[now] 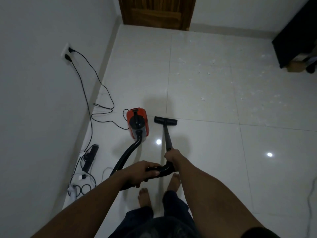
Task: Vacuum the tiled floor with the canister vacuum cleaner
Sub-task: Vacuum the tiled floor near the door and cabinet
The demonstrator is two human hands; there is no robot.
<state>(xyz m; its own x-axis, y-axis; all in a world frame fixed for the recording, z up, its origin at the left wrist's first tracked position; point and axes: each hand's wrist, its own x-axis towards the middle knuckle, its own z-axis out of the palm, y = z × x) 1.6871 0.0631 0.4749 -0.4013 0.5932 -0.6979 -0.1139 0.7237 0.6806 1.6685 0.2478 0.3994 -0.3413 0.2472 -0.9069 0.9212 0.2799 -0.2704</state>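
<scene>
An orange and black canister vacuum (137,122) stands on the white tiled floor (214,134), left of centre. Its black hose (127,154) curves from the canister toward me. My left hand (140,172) grips the ribbed hose near my body. My right hand (172,156) grips the handle end of the grey wand (167,136). The black floor nozzle (165,120) lies flat on the tiles just right of the canister. Small white scraps (240,79) are scattered over the tiles at the far right.
A black power cord (96,93) runs from a wall socket (66,52) down to the canister. A power strip and coiled cables (85,169) lie along the left wall. A wooden door (157,11) is at the back; dark furniture (295,40) stands at the far right. My bare feet (159,191) are below the hands.
</scene>
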